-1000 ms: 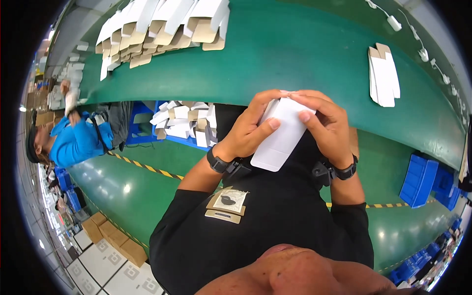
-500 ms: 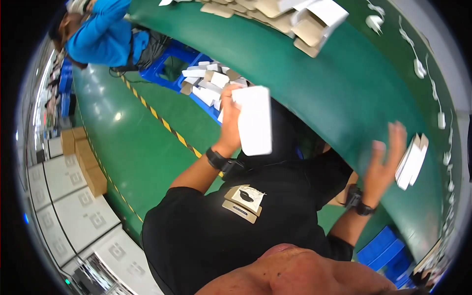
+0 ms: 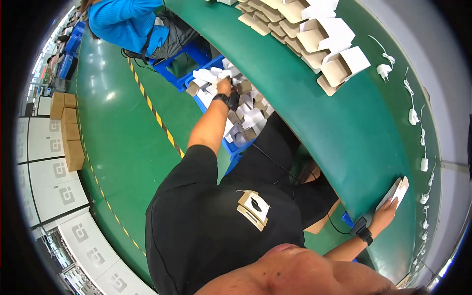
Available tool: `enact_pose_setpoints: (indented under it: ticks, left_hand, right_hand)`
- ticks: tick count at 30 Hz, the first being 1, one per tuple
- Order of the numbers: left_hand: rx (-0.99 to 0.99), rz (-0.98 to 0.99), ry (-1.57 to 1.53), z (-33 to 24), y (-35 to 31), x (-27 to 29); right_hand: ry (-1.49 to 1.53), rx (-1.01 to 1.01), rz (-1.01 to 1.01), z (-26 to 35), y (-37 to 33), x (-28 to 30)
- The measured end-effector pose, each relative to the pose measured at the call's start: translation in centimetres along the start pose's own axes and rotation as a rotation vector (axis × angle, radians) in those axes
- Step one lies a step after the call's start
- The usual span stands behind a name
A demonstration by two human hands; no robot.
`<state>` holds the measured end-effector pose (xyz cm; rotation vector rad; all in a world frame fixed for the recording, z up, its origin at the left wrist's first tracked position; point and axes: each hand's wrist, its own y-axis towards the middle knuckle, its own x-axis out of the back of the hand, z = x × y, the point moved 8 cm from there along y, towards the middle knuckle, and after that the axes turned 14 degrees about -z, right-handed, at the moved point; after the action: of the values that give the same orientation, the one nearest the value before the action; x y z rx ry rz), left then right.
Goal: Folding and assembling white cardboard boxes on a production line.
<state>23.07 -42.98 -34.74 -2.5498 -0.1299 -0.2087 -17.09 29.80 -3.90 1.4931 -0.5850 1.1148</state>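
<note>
My left hand (image 3: 224, 87) reaches down among loose white small cartons (image 3: 253, 117) in a blue crate (image 3: 200, 102) beside my leg. Its fingers are mostly hidden, so I cannot make out what, if anything, it holds. At the right of the green table, my right hand (image 3: 386, 215) has its fingers closed over a small stack of flattened white cartons (image 3: 396, 192) with brown inner sides.
Opened white cartons with brown flaps (image 3: 314, 37) are heaped on the green table (image 3: 339, 128). White chargers with cables (image 3: 413, 116) line its far edge. A person in blue (image 3: 125, 24) sits at the upper left, near a blue stool (image 3: 174, 69).
My left hand has gone from holding a white carton before me to reaching into the crate. My right hand has come down onto the flattened cartons. The view has shifted.
</note>
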Motion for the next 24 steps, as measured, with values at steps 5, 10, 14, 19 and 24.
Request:
enact_pose_setpoints:
  ticks: [5, 10, 14, 19, 24]
  left_hand:
    - [-0.23, -0.093, -0.387, -3.8, -16.1, 0.0]
    - [-1.126, 0.498, -0.155, -14.0, -42.2, -1.0]
    - [-1.143, 1.074, -0.12, -13.9, -54.4, -5.5]
    - [-0.562, 1.327, 0.006, -10.0, -56.4, -10.3]
    - [-0.044, 1.717, -0.056, -6.6, -56.0, -9.1]
  right_hand:
    - [0.117, 0.0, -0.018, 1.3, -0.5, 1.8]
    - [0.006, 0.106, -0.285, 7.0, -0.3, 8.9]
    - [0.608, 0.109, -0.279, 21.1, -5.3, 11.9]
    - [1.044, 0.178, -0.105, 26.3, -6.1, 13.3]
    - [1.411, -0.186, 0.191, 24.1, -6.2, 11.3]
